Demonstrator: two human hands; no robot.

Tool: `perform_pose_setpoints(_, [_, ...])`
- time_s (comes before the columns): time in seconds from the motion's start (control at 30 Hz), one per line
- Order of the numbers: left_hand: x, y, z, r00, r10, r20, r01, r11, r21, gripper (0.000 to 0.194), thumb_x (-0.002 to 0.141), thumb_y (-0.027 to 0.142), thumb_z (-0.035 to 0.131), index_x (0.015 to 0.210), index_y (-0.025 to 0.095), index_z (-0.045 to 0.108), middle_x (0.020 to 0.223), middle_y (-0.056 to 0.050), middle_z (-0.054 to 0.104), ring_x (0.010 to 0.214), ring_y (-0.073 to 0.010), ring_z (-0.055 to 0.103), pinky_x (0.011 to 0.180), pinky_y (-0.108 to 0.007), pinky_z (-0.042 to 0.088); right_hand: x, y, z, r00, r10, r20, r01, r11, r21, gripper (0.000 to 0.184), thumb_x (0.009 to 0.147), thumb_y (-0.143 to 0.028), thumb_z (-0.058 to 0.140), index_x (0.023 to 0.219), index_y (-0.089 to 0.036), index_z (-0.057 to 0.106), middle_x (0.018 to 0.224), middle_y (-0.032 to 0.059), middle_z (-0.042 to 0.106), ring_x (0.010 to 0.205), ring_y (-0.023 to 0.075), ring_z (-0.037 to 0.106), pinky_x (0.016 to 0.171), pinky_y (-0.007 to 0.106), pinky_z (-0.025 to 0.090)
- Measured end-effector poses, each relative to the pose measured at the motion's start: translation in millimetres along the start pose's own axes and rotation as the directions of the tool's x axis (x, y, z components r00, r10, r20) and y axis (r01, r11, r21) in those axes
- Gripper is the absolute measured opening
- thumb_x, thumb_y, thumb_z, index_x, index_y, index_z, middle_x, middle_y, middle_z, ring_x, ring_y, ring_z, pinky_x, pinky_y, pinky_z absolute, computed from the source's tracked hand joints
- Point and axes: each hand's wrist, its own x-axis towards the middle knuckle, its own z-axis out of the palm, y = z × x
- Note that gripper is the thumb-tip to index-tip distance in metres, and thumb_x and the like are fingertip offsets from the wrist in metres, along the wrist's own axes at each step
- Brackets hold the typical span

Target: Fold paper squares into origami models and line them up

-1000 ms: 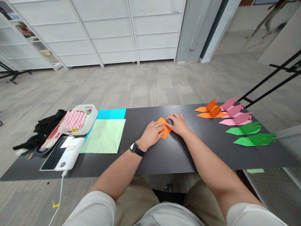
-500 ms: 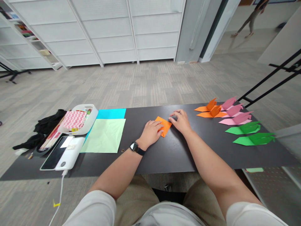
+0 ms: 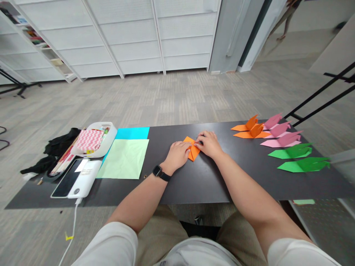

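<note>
A folded square of orange origami paper (image 3: 193, 153) lies on the dark table in front of me, one corner toward me, with crease lines on its near half. My left hand (image 3: 181, 153) holds it down at the left, its fingers together over the paper's edge. From the right, my right hand (image 3: 208, 143) has thumb and fingertips closed on the paper's right side, near the left fingertips. The fingers partly cover the middle of the paper.
Folded paper birds stand at the right: orange (image 3: 251, 129), pink (image 3: 283, 137) and green (image 3: 302, 164). Pale green sheets (image 3: 124, 159) lie over blue paper (image 3: 133, 133) at the left. Beyond them are a white basket (image 3: 109, 142), a phone (image 3: 68, 179) and a cabled white power bank (image 3: 85, 179).
My right hand has moved left from beside the orange paper onto its right side. The left hand stays on the paper. The person in the background has moved left.
</note>
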Motion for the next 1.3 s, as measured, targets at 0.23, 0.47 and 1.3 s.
perform_pose_setpoints(0.23, [1.4, -1.1, -0.8, 1.0, -0.017, 0.004, 0.017, 1.0, -0.006, 0.033, 0.105, 0.019, 0.048, 0.129, 0.026, 0.07, 0.142, -0.002, 0.072, 0.129, -0.0264, 0.063, 0.117, -0.049, 0.045, -10.6, -5.6, -11.6, 0.994, -0.031, 0.107, 0.037, 0.998, -0.048, 0.026, 0.085, -0.045, 0.084, 0.106, -0.031, 0.078, 0.139, 0.0102, 0.063, 0.131, 0.0398, 0.054, 0.12, 0.081, 0.023])
perform_pose_setpoints(0.47, [0.2, -1.3, -2.1, 1.0, -0.016, 0.003, 0.016, 1.0, -0.02, 0.031, 0.103, 0.02, 0.052, 0.127, 0.027, 0.071, 0.142, -0.002, 0.072, 0.129, -0.0267, 0.063, 0.119, -0.049, 0.044, -16.1, -17.1, -19.6, 0.979, -0.035, 0.2, 0.058, 0.992, -0.109, 0.054, 0.078, -0.057, 0.088, 0.121, -0.027, 0.074, 0.149, 0.0163, 0.059, 0.139, 0.0454, 0.051, 0.121, 0.082, 0.022])
perform_pose_setpoints(1.3, [0.3, 0.8, -5.1, 1.0, -0.02, 0.023, 0.021, 0.999, -0.036, 0.038, 0.099, 0.027, 0.061, 0.137, 0.026, 0.067, 0.141, -0.006, 0.072, 0.132, -0.0302, 0.06, 0.121, -0.051, 0.042, -13.8, -17.4, -25.3, 0.984, -0.037, 0.176, 0.043, 0.998, -0.033, 0.029, 0.092, -0.042, 0.076, 0.118, -0.03, 0.078, 0.147, 0.0113, 0.06, 0.14, 0.0355, 0.054, 0.124, 0.072, 0.028])
